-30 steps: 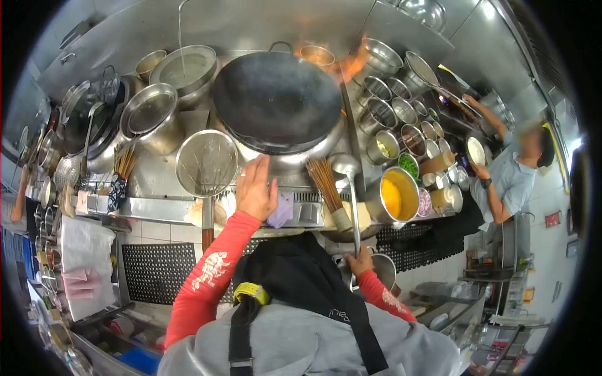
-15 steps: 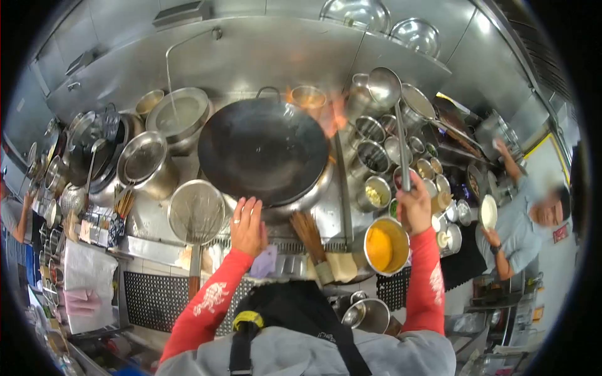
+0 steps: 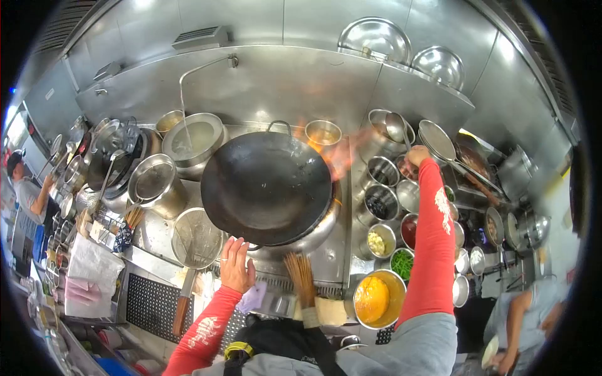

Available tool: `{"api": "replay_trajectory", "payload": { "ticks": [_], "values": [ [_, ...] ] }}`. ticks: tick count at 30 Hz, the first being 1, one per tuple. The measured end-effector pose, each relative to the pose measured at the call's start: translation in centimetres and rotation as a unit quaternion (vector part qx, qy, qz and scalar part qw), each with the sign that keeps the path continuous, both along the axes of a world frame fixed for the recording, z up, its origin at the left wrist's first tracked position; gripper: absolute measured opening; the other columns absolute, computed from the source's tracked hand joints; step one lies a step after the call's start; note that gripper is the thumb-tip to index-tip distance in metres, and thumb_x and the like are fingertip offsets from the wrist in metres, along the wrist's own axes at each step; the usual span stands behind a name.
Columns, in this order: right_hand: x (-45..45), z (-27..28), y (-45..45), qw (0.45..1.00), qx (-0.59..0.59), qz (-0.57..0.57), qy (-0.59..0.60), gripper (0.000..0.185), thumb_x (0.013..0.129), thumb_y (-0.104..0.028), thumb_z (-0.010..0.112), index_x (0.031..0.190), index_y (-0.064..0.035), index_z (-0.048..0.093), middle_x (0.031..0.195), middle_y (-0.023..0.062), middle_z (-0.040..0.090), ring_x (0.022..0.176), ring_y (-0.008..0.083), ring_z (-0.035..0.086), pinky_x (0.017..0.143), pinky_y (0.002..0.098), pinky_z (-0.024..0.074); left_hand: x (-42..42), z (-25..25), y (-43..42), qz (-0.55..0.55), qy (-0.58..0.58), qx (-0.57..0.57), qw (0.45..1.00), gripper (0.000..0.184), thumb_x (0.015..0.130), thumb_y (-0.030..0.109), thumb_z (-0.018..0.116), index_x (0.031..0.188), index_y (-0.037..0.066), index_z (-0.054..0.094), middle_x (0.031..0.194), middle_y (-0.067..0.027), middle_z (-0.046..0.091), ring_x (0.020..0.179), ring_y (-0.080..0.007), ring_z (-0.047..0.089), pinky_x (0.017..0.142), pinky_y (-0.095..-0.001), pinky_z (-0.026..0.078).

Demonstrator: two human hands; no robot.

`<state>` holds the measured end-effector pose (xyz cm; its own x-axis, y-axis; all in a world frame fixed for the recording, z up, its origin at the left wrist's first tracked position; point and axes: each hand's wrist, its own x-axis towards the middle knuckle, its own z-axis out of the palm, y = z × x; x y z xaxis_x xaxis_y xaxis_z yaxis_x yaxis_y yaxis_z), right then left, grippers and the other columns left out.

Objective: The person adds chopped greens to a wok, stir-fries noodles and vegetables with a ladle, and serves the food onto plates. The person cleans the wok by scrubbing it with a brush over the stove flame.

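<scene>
A dark, round-bottomed wok (image 3: 266, 191) sits tilted over the burner, wet and shiny inside. My left hand (image 3: 235, 266) is at its front rim, fingers stretched out and thumb apart. Whether the fingertips touch the rim or the front handle, I cannot tell. Beside that hand lies a light purple cloth (image 3: 252, 297). My right hand (image 3: 418, 155) reaches to the back right, closed around the handle of a ladle (image 3: 395, 127). The ladle's bowl is at the mouth of a tall steel pot (image 3: 376, 144).
Flames (image 3: 340, 156) rise behind the wok's right side. Steel containers with chopped garlic (image 3: 377, 243) and green onion (image 3: 402, 264) stand right. Nearer is a pot of orange-yellow liquid (image 3: 371, 299). A bamboo brush (image 3: 300, 279) and a strainer (image 3: 195, 235) lie in front. Co-workers (image 3: 523, 313) stand at both sides.
My right hand has carried the ladle forward and down, from upright in the air to the tall pot. The view has tilted up. My left hand stays by the wok.
</scene>
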<state>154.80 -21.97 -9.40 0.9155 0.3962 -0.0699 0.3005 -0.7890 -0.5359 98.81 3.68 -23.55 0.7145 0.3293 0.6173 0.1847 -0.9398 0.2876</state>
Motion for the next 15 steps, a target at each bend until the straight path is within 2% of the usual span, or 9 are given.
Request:
{"api": "replay_trajectory", "payload": {
  "ticks": [1, 2, 3, 5, 7, 10, 13, 14, 15],
  "values": [
    [0.5, 0.4, 0.6, 0.996, -0.076, 0.037, -0.024, 0.007, 0.072, 0.002, 0.061, 0.078, 0.0018, 0.064, 0.063, 0.0161, 0.064, 0.052, 0.0230, 0.064, 0.043, 0.0361, 0.0478, 0.0, 0.1, 0.0, 0.002, 0.004, -0.002, 1.000, 0.051, 0.070, 0.003, 0.061, 0.120, -0.003, 0.053, 0.125, -0.0211, 0.051, 0.124, -0.0438, 0.044, 0.105, -0.0502, 0.036],
    [1.1, 1.1, 0.8, 0.992, -0.012, -0.037, 0.123, 0.006, 0.074, 0.000, 0.063, 0.080, 0.0021, 0.063, 0.064, 0.0141, 0.063, 0.056, 0.0227, 0.063, 0.045, 0.0344, 0.0481, 0.1, 0.0, -0.1, 0.002, 0.000, -0.004, 1.000, 0.050, 0.070, 0.003, 0.061, 0.119, -0.003, 0.053, 0.126, -0.0209, 0.051, 0.124, -0.0437, 0.043, 0.105, -0.0503, 0.036],
    [0.5, 1.2, 1.0, 0.977, 0.103, -0.087, 0.168, 0.004, 0.076, -0.001, 0.062, 0.080, 0.0007, 0.062, 0.064, 0.0126, 0.063, 0.055, 0.0211, 0.063, 0.044, 0.0317, 0.0472, 0.2, 0.1, -0.2, 0.008, 0.002, -0.002, 1.000, 0.050, 0.070, 0.003, 0.061, 0.119, -0.003, 0.053, 0.126, -0.0209, 0.051, 0.124, -0.0438, 0.043, 0.105, -0.0503, 0.036],
    [-0.9, 0.9, 0.4, 0.896, 0.321, -0.185, 0.245, 0.003, 0.080, -0.005, 0.061, 0.079, -0.0019, 0.060, 0.063, 0.0096, 0.062, 0.054, 0.0179, 0.061, 0.043, 0.0264, 0.0455, 0.3, 0.0, -0.5, 0.016, 0.003, -0.003, 1.000, 0.050, 0.070, 0.003, 0.061, 0.120, -0.003, 0.053, 0.126, -0.0207, 0.050, 0.124, -0.0438, 0.043, 0.104, -0.0502, 0.036],
    [-0.1, 0.4, -0.9, 0.857, 0.386, -0.167, 0.298, 0.010, 0.083, -0.008, 0.061, 0.087, 0.0009, 0.057, 0.074, 0.0094, 0.063, 0.056, 0.0143, 0.059, 0.044, 0.0218, 0.0448, 0.4, -0.1, -0.5, 0.013, -0.003, -0.002, 1.000, 0.050, 0.070, 0.003, 0.061, 0.119, -0.003, 0.053, 0.126, -0.0208, 0.050, 0.123, -0.0440, 0.043, 0.104, -0.0503, 0.037],
    [-1.5, 0.8, -2.9, 0.743, 0.532, -0.150, 0.378, 0.016, 0.085, -0.007, 0.060, 0.094, 0.0041, 0.053, 0.085, 0.0108, 0.061, 0.057, 0.0113, 0.056, 0.044, 0.0195, 0.0443, 0.2, 0.1, -0.3, 0.004, -0.012, -0.006, 1.000, 0.051, 0.070, 0.002, 0.061, 0.120, -0.003, 0.053, 0.126, -0.0211, 0.050, 0.123, -0.0444, 0.043, 0.104, -0.0505, 0.037],
    [-6.5, 3.2, -4.6, 0.696, 0.580, -0.123, 0.405, 0.015, 0.085, -0.006, 0.060, 0.095, 0.0032, 0.053, 0.085, 0.0113, 0.061, 0.058, 0.0113, 0.056, 0.045, 0.0191, 0.0446, 0.1, -0.3, -0.1, -0.008, -0.022, -0.007, 1.000, 0.052, 0.070, 0.002, 0.061, 0.121, -0.003, 0.052, 0.127, -0.0215, 0.050, 0.123, -0.0447, 0.043, 0.104, -0.0507, 0.036],
    [-8.9, 3.5, -4.8, 0.724, 0.592, -0.102, 0.338, 0.015, 0.085, -0.005, 0.060, 0.098, 0.0004, 0.054, 0.085, 0.0107, 0.061, 0.059, 0.0112, 0.056, 0.045, 0.0185, 0.0451, 0.1, -0.4, 0.0, -0.010, -0.025, -0.006, 1.000, 0.052, 0.070, 0.002, 0.061, 0.121, -0.003, 0.052, 0.127, -0.0217, 0.050, 0.123, -0.0449, 0.043, 0.104, -0.0507, 0.036],
    [-11.6, 4.4, -4.9, 0.738, 0.586, -0.092, 0.321, 0.016, 0.086, -0.006, 0.059, 0.100, -0.0006, 0.054, 0.085, 0.0100, 0.062, 0.059, 0.0105, 0.056, 0.045, 0.0184, 0.0451, 0.0, -0.4, 0.1, -0.016, -0.026, -0.011, 0.999, 0.053, 0.070, 0.002, 0.061, 0.122, -0.003, 0.052, 0.127, -0.0215, 0.049, 0.124, -0.0446, 0.043, 0.105, -0.0506, 0.036]
  ]
}}
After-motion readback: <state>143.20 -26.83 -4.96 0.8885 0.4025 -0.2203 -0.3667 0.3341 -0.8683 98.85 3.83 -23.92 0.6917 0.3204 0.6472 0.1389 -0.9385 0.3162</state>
